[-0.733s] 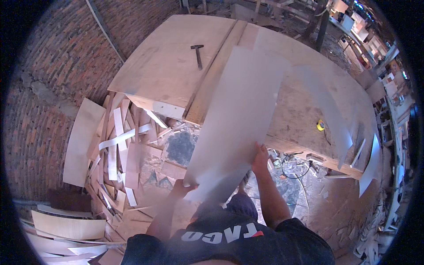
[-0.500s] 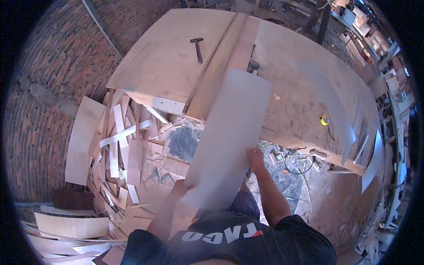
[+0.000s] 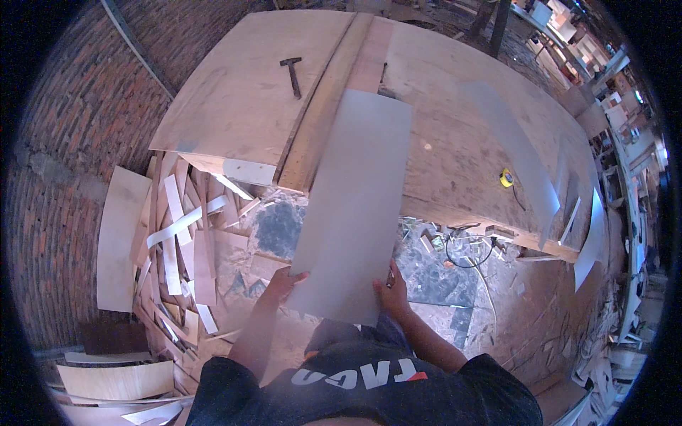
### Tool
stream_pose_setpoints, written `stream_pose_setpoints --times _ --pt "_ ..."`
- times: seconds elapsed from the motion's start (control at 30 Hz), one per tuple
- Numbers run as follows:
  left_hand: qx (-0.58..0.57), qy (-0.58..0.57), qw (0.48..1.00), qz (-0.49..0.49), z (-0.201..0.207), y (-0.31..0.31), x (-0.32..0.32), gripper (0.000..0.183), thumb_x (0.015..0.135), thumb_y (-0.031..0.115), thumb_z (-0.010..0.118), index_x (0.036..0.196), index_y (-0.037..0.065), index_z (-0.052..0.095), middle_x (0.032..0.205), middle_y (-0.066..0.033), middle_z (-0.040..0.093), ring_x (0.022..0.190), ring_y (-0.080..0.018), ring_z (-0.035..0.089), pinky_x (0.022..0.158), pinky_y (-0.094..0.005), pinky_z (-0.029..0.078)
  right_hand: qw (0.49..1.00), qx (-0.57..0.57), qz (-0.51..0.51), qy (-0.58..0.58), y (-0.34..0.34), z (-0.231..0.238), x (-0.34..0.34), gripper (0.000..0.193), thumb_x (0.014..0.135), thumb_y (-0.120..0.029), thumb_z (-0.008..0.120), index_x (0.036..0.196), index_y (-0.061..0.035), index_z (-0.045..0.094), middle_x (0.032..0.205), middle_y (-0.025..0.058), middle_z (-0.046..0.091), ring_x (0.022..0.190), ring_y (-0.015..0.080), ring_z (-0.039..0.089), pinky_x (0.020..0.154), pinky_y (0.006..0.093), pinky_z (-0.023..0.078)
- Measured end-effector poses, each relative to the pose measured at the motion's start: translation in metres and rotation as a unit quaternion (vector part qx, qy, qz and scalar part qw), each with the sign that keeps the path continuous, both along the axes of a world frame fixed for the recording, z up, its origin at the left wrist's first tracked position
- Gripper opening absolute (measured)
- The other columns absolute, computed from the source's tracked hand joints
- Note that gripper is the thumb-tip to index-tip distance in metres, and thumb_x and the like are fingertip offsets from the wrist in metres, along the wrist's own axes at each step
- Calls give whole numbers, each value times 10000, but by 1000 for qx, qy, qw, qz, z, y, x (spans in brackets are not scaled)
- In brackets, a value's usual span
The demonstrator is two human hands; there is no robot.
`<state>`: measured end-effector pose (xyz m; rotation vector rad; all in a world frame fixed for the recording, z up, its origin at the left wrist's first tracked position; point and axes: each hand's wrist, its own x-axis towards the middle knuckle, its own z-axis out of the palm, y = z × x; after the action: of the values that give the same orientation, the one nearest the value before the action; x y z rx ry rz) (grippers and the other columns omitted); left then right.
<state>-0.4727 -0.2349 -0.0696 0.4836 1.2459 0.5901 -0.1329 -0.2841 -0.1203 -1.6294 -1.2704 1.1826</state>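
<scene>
A long, pale grey rectangular panel (image 3: 355,206) stretches away from my body, its far end over the workbench (image 3: 455,163). My left hand (image 3: 284,282) holds the near left edge of the panel, thumb on top and the other fingers partly hidden beneath. On the opposite edge, also near the close end, my right hand (image 3: 394,291) grips with its thumb over the face. Beyond the panel's left side runs a long wooden strip (image 3: 312,135) along the bench.
A hammer (image 3: 291,77) lies on the bench's left part, a yellow tape measure (image 3: 506,177) on its right. Thin offcut sheets (image 3: 515,142) rest farther right. Scrap strips (image 3: 186,227) pile up by the brick wall (image 3: 67,121). A black cable (image 3: 469,264) loops below the bench edge.
The panel has swung a little, so it points more straight ahead. My right hand now sits closer to the panel's near end. Both hands keep holding it.
</scene>
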Motion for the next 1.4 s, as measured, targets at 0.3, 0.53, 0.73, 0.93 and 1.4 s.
stream_pose_setpoints --times 0.3,0.53,0.73,0.93,1.4 --pt "66 71 995 -36 3 10 -14 470 824 254 753 1170 -27 603 1031 -106 660 894 -209 640 823 -355 517 995 -93 7 -19 48 3 -2 778 832 -42 687 1474 26 251 1267 177 574 1066 187 588 905 306 481" --pt "105 131 985 -39 -4 17 -14 413 800 243 781 1091 -14 639 904 -63 681 749 -121 632 632 -271 508 995 -34 2 -95 80 28 5 803 798 -149 739 1457 11 310 1157 186 635 937 206 638 821 304 514" --pt "106 123 984 72 -3 37 3 368 774 197 799 1052 15 642 847 -33 656 692 -127 611 534 -257 468 983 -35 33 -176 120 34 18 845 770 -293 740 1450 -3 329 1077 253 640 970 331 638 890 397 487" --pt "115 135 976 130 -3 73 20 409 745 130 814 1062 -21 605 833 -48 637 645 -134 598 497 -236 468 986 -65 47 -144 163 48 34 855 761 -335 725 1433 20 334 1118 291 612 1059 416 597 950 458 459" --pt "499 599 568 -263 60 130 87 850 626 373 820 1337 72 464 1393 -210 426 1334 -378 344 1108 -538 268 968 -15 41 -247 276 -10 54 697 757 -346 712 1283 38 461 1097 304 613 1043 450 601 901 480 489"
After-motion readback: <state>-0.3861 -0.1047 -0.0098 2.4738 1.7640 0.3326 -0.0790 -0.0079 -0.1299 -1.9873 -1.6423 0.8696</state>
